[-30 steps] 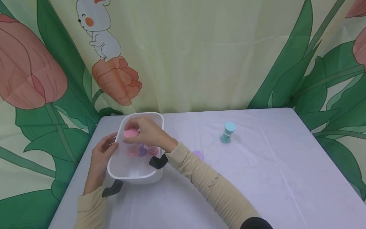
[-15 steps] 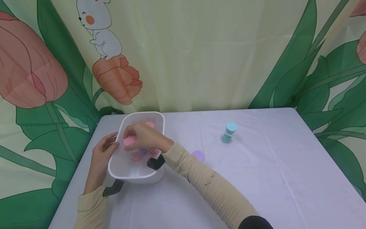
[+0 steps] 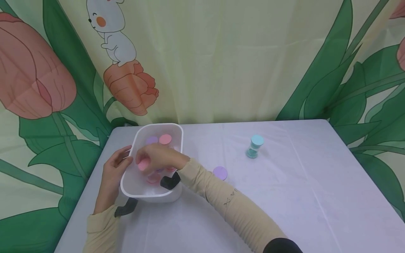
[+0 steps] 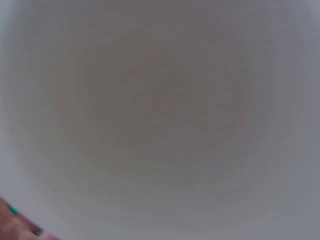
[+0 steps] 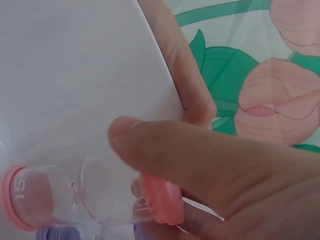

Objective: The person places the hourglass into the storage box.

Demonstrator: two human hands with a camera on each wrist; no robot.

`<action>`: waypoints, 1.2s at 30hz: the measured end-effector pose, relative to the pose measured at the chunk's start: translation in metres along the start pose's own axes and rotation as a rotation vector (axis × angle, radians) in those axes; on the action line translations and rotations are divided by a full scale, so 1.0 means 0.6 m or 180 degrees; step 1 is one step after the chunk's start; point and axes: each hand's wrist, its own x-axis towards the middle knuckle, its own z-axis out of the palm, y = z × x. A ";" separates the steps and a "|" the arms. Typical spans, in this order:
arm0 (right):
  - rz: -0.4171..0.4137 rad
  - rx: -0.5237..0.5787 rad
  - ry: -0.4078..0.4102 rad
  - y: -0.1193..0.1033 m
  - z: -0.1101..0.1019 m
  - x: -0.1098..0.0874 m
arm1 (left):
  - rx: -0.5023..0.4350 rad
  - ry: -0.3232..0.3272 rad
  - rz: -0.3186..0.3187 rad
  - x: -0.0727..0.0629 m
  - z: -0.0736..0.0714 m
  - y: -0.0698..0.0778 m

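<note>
fingers of right hand (image 3: 156,155): pinching a pink cap (image 5: 165,202) of one sand timer (image 5: 97,192), inside white bin (image 3: 151,196). left hand (image 3: 113,168): fingers resting along bin's left side. handling, judged: light, rigid, probably slippery; clear bulbs perhaps fragile; best held by caps. marking: "15" (image 5: 19,186) beside other cap (image 5: 9,197); sleeve lettering (image 3: 227,201) illegible.

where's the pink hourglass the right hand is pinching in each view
Head: pink hourglass left of centre, in the right hand.
Left wrist: can't be made out; a blurred pale surface fills most of it.
Right wrist: low, from the left edge to about the middle.
Shared landmark: white bin, in head and right wrist views, left hand at its side.
</note>
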 end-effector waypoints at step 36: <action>0.0113 0.0221 -0.0236 -0.003 -0.009 -0.005 | 0.0236 0.0030 -0.0056 0.001 0.001 -0.002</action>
